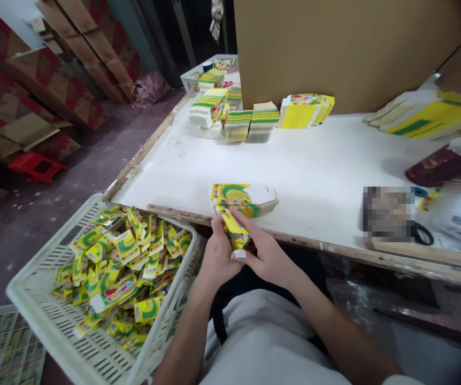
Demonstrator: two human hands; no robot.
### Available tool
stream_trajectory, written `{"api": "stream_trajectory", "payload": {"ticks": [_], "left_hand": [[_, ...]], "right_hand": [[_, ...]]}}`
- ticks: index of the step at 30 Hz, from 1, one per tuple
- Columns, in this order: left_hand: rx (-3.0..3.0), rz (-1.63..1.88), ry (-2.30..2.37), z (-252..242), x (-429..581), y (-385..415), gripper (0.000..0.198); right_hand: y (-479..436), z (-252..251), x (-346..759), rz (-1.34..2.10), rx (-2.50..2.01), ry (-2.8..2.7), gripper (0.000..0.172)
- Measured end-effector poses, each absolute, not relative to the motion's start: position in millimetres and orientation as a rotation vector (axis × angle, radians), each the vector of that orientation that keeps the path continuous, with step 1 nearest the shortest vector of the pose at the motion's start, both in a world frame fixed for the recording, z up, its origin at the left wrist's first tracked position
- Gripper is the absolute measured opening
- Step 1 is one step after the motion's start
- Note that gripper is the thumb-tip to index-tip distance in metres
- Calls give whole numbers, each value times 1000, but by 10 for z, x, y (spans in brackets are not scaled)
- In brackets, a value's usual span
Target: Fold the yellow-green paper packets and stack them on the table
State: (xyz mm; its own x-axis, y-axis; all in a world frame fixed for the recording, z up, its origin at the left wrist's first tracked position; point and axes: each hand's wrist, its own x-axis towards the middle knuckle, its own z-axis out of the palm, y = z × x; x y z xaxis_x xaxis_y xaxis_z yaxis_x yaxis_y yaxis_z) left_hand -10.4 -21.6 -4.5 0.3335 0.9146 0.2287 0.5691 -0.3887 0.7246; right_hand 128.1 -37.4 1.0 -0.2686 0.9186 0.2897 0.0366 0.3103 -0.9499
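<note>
A small yellow and green box (236, 233) is held between my two hands, just over the table's front edge. My left hand (219, 254) has its fingers closed round the box's left side. My right hand (263, 250) grips it from the right, with the thumb by a white flap at the lower end. Right beyond the fingertips, a stack of flat printed cartons (242, 199) lies on the white table (314, 176). To the left of my hands, a white plastic basket (25, 289) holds a heap of similar small yellow boxes (128, 248).
Bundled cartons (250, 125) stand along the table's back by a large cardboard panel (335, 53). At the right are a dark red cup (439, 166), a blurred-out item and black scissor handles (425, 234). Stacked brown boxes (46, 75) and a red stool (38, 166) are at the left.
</note>
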Motion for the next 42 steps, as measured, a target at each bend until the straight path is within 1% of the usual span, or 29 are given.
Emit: {"api": "stream_trajectory", "payload": {"ticks": [2,4,7,10,12,15,20,22,26,32,35,37,42], "left_hand": [[2137,915,1280,-87,-96,-209,57],[2143,925,1301,-103,-74,-210,58],[2068,939,1373,-77,-41,-212,66],[2095,959,1459,-29,-37,-198,59],[2141,960,1489,-2,-53,-183,52],[2161,979,1499,24,-96,-165,51],[2141,948,1490,62,-149,-158,48],[2148,940,1475,78,-150,-156,47],[2161,942,1444,87,-148,-147,47],[2175,950,1466,81,-196,-116,50],[2179,951,1472,91,-208,-103,49],[2169,957,1471,94,-202,-108,48],[2123,939,1456,86,-178,-154,48]], "right_hand": [[-384,-11,1268,1002,-910,-1603,56],[-366,-55,1260,927,-932,-1561,47],[-313,-122,1279,880,-1018,-1401,46],[-270,-145,1334,823,-1104,-1276,43],[-262,-136,1372,788,-1133,-1375,46],[-270,-120,1409,751,-1173,-1626,53],[-255,-127,1443,726,-1188,-1700,40],[-244,-125,1459,722,-1185,-1688,37],[-251,-109,1481,719,-1194,-1712,37],[-273,-80,1431,764,-1198,-1833,46],[-268,-77,1399,762,-1189,-1830,46],[-261,-75,1397,738,-1203,-1800,42],[-244,-21,1457,691,-1226,-1769,25]]}}
